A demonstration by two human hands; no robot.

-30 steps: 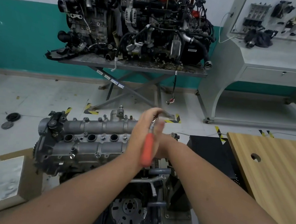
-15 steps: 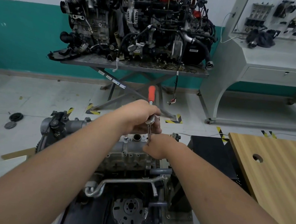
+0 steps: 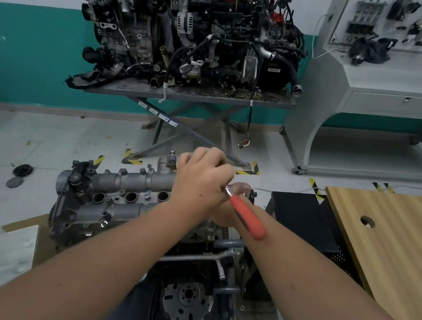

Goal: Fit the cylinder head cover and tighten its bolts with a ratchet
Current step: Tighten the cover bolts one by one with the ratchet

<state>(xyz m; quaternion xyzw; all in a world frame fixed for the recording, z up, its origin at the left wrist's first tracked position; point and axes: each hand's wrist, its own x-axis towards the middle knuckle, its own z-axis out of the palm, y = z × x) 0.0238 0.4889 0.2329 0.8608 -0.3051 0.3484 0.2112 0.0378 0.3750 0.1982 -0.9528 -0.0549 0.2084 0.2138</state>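
Cylinder head cover [image 3: 119,196] sits on the engine on the stand, centre-left; left hand [image 3: 201,182] grips the ratchet [image 3: 246,215] over the cover's right end, orange handle angled back over the right forearm, while right hand [image 3: 227,213] sits mostly hidden under it, grip can't tell. Main risk IMO: socket and bolt are hidden, so a skewed seat could slip off or round the head. Room: wooden table [image 3: 393,251] edge close on the right limits swing, open floor to the left.
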